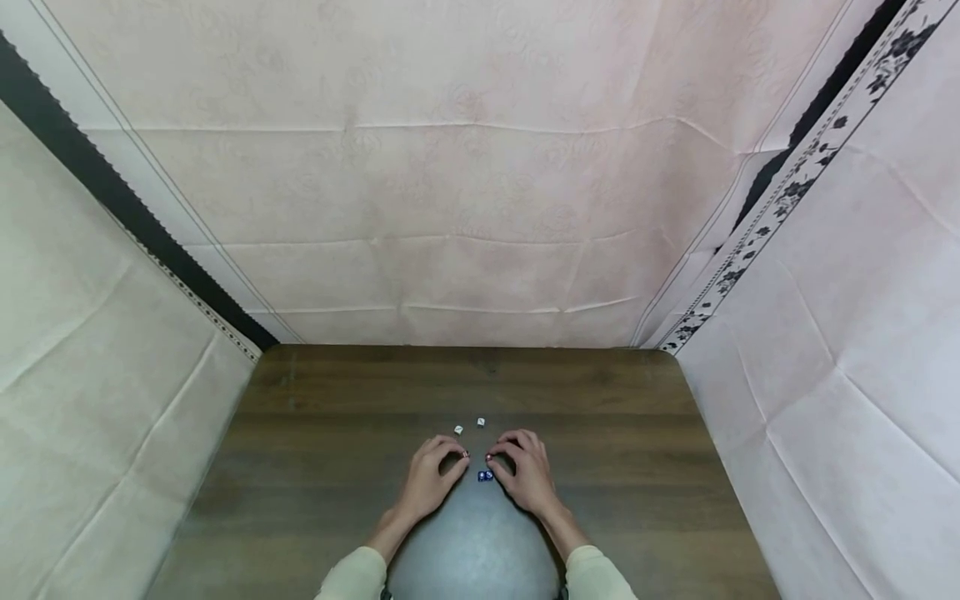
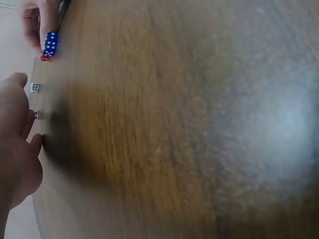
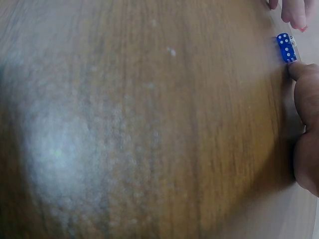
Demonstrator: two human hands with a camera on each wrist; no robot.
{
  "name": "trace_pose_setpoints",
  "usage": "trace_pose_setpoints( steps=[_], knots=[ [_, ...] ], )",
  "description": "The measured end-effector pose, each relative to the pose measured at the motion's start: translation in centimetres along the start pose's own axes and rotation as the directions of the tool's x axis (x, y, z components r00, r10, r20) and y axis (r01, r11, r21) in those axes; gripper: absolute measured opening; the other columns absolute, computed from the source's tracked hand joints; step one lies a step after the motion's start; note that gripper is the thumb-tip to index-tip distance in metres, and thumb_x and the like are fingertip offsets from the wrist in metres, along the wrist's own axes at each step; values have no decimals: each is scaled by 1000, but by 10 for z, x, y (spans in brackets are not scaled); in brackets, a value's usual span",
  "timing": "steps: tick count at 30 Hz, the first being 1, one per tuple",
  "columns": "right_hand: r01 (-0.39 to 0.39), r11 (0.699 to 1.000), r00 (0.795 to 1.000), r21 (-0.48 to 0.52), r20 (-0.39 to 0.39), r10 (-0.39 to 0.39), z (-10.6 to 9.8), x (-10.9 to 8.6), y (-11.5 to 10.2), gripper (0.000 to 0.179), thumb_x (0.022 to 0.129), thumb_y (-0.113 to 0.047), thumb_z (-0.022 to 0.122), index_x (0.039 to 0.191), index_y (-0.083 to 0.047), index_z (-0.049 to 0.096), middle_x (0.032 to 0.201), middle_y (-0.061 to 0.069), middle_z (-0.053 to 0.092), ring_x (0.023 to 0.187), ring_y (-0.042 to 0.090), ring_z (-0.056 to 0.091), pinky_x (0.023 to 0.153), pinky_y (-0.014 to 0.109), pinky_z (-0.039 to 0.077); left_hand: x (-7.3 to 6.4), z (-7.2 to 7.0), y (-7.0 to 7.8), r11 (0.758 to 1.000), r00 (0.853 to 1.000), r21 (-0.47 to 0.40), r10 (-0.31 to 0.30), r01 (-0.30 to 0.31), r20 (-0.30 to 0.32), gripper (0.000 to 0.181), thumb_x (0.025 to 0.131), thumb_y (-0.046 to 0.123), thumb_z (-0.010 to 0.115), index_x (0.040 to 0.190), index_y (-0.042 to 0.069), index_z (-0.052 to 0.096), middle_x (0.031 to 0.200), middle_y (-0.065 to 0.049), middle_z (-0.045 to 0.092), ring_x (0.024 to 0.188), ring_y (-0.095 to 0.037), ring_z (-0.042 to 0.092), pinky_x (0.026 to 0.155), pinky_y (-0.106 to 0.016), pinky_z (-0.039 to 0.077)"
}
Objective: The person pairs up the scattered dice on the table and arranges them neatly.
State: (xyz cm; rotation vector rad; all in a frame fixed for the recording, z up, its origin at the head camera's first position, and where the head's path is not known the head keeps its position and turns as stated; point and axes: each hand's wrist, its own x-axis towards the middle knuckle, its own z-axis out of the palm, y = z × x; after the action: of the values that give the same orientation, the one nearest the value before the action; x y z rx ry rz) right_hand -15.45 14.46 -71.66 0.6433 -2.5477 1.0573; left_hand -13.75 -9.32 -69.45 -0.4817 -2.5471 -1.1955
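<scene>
My left hand (image 1: 433, 477) pinches a small red die (image 1: 465, 454) between thumb and forefinger, just above the wooden table. Opposite it, my right hand (image 1: 527, 473) pinches another red die (image 1: 488, 457); in the left wrist view this red die (image 2: 45, 58) shows by the right fingertips. Two blue dice (image 1: 485, 476) with white pips sit side by side, touching, between the hands and slightly nearer to me. From the right wrist, the blue dice (image 3: 286, 48) appear just beyond the right thumb. The fingers hide most of each red die.
Past the hands lie two white dice, one to the left (image 1: 458, 430) and one to the right (image 1: 481, 422), a little apart. The wooden table (image 1: 337, 467) ends at a pale cloth backdrop (image 1: 465, 208), with cloth walls on both sides.
</scene>
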Motion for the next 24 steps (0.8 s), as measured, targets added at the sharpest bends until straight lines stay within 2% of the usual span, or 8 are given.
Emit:
trace_pose_setpoints(
  steps=[5,9,13,18,24],
  knots=[
    [14,1000,1000,-12,-17,-14,1,1,1,14,93,-18,94,104,-18,86,119,8,76,123,34,64,108,59,46,3,2,1,997,999,78,5,-7,32,10,99,20,90,107,19,85,113,2,81,111,-22,75,97,-49,57],
    [33,999,999,-28,-39,-34,2,0,2,15,91,-16,95,103,-18,85,118,8,75,121,34,64,105,57,46,5,6,-1,988,999,150,17,-24,48,10,99,25,90,106,23,85,110,4,81,104,-20,73,88,-42,50],
    [46,998,998,-48,-51,-49,3,0,3,16,90,-15,95,103,-18,85,117,6,75,120,32,64,104,56,46,7,8,-3,979,997,198,29,-44,78,11,100,29,89,109,25,86,110,6,82,101,-18,71,86,-38,47],
    [27,998,999,-56,-32,-29,1,1,2,16,91,-17,95,104,-18,85,118,5,75,122,30,64,106,57,47,9,14,-4,972,995,224,49,-66,83,11,98,29,91,107,24,86,107,6,80,98,-17,69,84,-38,46],
    [3,1000,1000,-18,-12,-3,0,1,1,16,92,-16,94,105,-16,86,120,8,75,124,34,64,108,60,46,11,18,-3,972,994,222,60,-79,93,12,97,28,92,106,23,87,106,3,78,97,-19,66,85,-40,45]
  ],
)
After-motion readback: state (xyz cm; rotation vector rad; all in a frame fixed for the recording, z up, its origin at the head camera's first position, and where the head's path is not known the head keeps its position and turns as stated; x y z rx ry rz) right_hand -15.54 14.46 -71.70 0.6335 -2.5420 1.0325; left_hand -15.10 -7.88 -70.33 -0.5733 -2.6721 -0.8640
